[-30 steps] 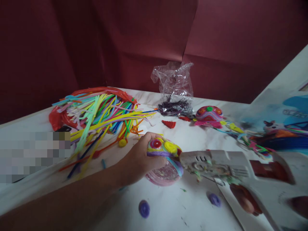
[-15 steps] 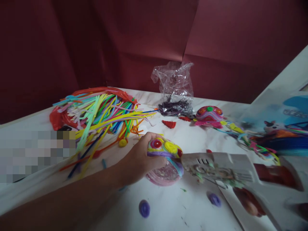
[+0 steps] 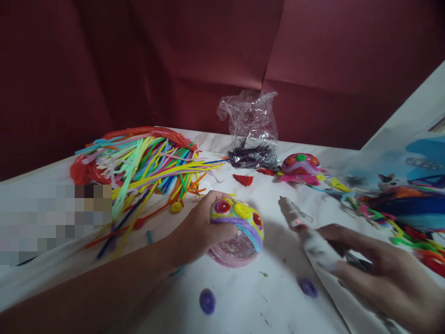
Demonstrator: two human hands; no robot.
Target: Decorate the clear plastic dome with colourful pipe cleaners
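Note:
My left hand is closed round a rounded craft piece, its thumb across the front. The piece is a clear dome covered with coiled fuzzy stems: yellow on top, two red eye-like discs, purple and blue bands, a pink rim. To its right, my right hand, blurred, grips a white hot glue gun with a small red light. Its dark tip points up and left, apart from the dome. Purple coils lie on the tabletop in front.
A heap of coloured pipe cleaners spreads from a red bag at left. Behind stand a clear plastic bag with dark stems, red pieces and a finished-looking pink face piece. More stems lie at right.
The white glue gun has swung away from the dome's right side, and my right hand now shows round it. My left hand keeps its hold on the dome, which is turned slightly.

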